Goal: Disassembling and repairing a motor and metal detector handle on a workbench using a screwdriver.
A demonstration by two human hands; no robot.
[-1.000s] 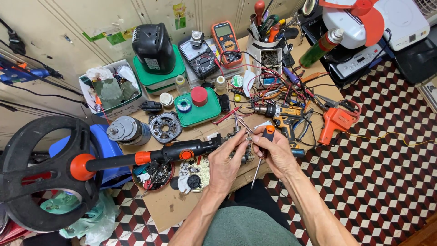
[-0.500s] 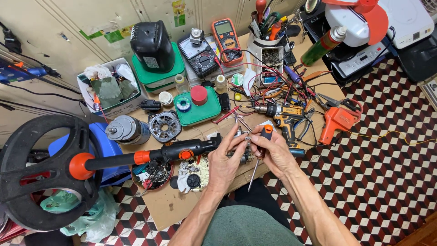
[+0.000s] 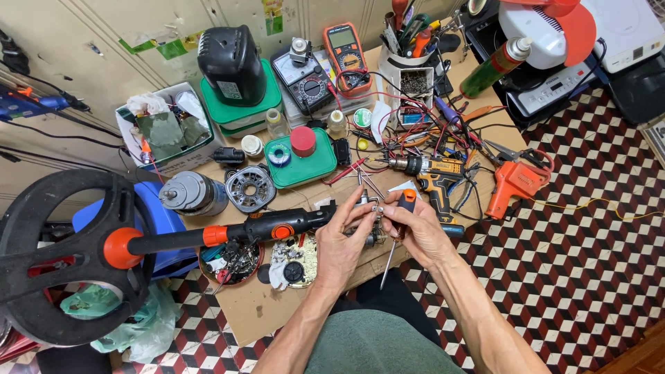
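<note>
Hardly shifted: screw-filled bowl (image 3: pixel 228 260), hands (image 3: pixel 350 239)

Bright, even, diffuse light falls from above; shadows are soft and short, pooling under the long black-and-orange power tool shaft (image 3: pixel 228 232) and beneath the two hands; mild glare sits on the glossy white plastic appliance (image 3: pixel 547 31) at the upper right; the middle is sharp; wide-lens bending curves the checkered red, white and black tile floor (image 3: pixel 589 277) toward the edges
</note>
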